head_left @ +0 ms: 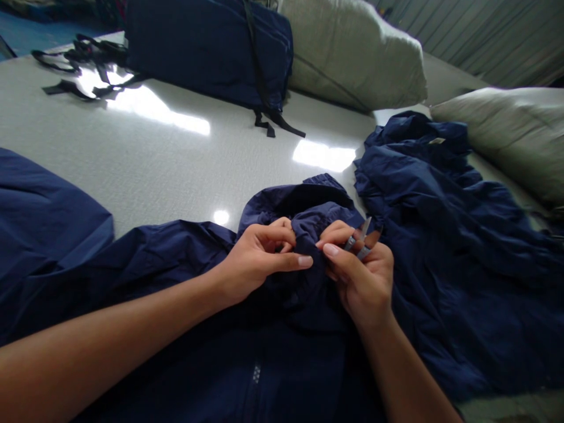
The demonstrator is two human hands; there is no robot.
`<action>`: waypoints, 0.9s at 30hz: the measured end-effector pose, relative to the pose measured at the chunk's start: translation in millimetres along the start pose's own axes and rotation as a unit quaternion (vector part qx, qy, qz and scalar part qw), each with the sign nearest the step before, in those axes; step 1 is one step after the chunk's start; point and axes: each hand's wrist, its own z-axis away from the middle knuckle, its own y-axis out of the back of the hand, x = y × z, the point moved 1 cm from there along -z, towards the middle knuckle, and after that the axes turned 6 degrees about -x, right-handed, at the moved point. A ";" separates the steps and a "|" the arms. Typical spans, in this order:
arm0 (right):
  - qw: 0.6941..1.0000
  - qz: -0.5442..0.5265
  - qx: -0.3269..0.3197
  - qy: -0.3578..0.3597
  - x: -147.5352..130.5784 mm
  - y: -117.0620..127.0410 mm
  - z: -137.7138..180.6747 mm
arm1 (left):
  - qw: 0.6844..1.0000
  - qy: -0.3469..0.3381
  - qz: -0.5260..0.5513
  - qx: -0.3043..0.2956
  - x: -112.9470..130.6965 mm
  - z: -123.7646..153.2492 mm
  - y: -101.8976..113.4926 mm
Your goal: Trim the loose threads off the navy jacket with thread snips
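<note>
Where fabric bunches, left hand (259, 261): curled, pinching navy jacket (264, 205) hood.
Right hand (361, 282): closed on small scissors (358, 242), blades up.
navy jacket: spread on desk (176, 176), under both hands.
navy bag (207, 53): on desk, far edge.

Only the person's two arms show, and both are bare, with no clothing anywhere on them in view. The left forearm (110, 329) enters from about 8 o'clock, long and slim, narrowing toward the wrist. The right forearm (405, 376) enters from about 5 o'clock and is just as slender. Skin runs unbroken across both wrists into the left hand (259, 258) and the right hand (359, 276), each with slim, tapering fingers. The nails (305, 261) are short, rounded and natural, with a soft sheen.
</note>
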 end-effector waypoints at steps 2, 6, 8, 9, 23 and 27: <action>1.000 0.005 -0.001 -0.001 -0.7 -0.5 -0.4 | 1.000 -0.004 0.000 0.000 -0.3 -0.2 0.0; 0.999 0.043 -0.011 0.018 -5.0 -3.2 -2.4 | 1.000 -0.014 -0.002 -0.001 -0.5 -0.2 -0.1; 0.998 0.054 -0.015 0.020 -6.2 -3.3 -3.0 | 1.000 -0.017 -0.002 0.001 0.0 0.1 -0.6; 0.998 0.049 -0.018 0.017 -6.1 -2.7 -3.0 | 1.000 -0.017 -0.003 0.004 0.6 0.2 -1.0; 1.000 0.011 -0.022 -0.013 -4.8 1.5 -1.4 | 0.999 -0.026 -0.012 0.046 6.5 1.0 0.6; 0.996 0.050 -0.068 0.001 -8.9 0.1 -1.7 | 0.998 0.047 0.021 0.028 6.8 -1.3 -0.5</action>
